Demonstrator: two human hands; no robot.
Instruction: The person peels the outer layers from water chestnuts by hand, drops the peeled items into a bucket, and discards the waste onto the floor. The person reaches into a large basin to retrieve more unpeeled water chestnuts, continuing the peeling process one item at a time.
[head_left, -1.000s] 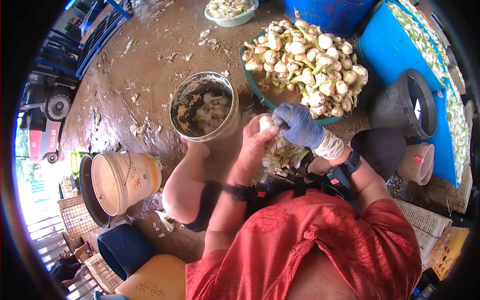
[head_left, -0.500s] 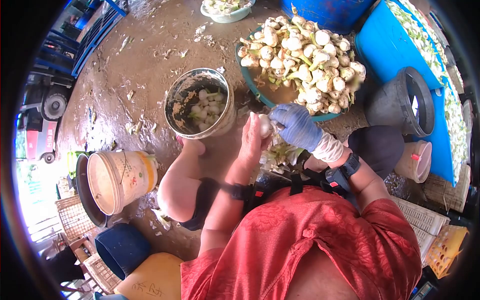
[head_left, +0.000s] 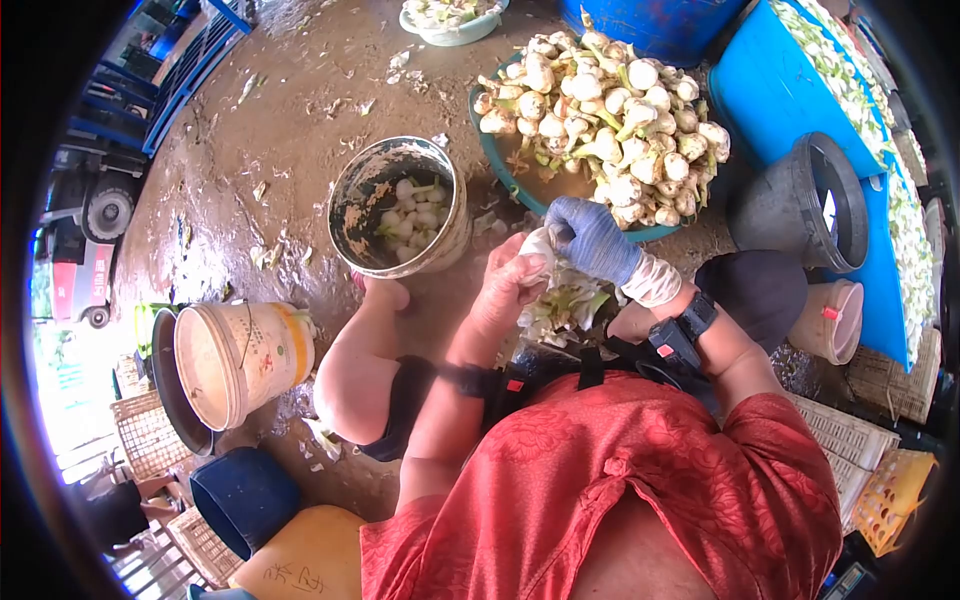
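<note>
- Bare left hand, straighter half a second ago, has curled its fingers round a smooth, pale bulb, held between both hands.
- Right hand, in a wrinkled blue glove: fingers bent beside the bulb; their grip I cannot tell.
- Limp, leafy peelings below.
- Round, crusted bucket of glossy bulbs.
- Green basin heaped with rough, dirt-streaked bulbs.

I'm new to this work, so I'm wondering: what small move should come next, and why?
Probably a gentle peeling pull by the gloved right hand while the bare left hand steadies the pale bulb: both hands meet at it, leafy scraps show just below them, and whitish bulbs sit in the bucket.
</note>
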